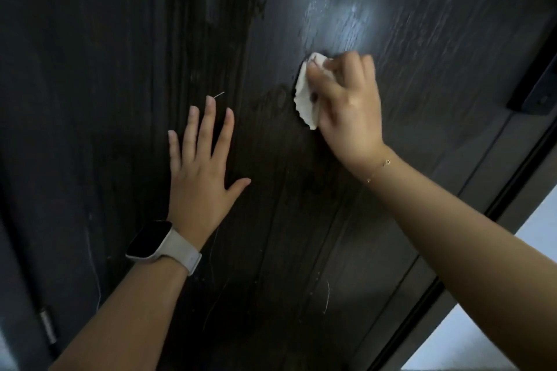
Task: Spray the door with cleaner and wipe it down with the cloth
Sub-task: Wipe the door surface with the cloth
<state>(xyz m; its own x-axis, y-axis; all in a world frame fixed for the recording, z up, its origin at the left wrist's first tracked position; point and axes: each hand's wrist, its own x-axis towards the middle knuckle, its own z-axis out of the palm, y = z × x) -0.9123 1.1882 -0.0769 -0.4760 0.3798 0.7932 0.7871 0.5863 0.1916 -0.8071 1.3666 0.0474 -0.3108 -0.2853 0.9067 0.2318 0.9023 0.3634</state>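
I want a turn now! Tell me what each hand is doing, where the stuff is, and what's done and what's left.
Left hand: fingers straight and spread, flat against the dark door, holding nothing.
Right hand: fingers curled round the bunched white cloth, pressing it to the door.
Spray bottle: not in view.
Done: the door has been sprayed; a pale wet film shows just above the cloth.
Left: wipe that film away, then work over the rest of the door.

dark door frame (pixel 494 190), pale wall (pixel 530 238) at right
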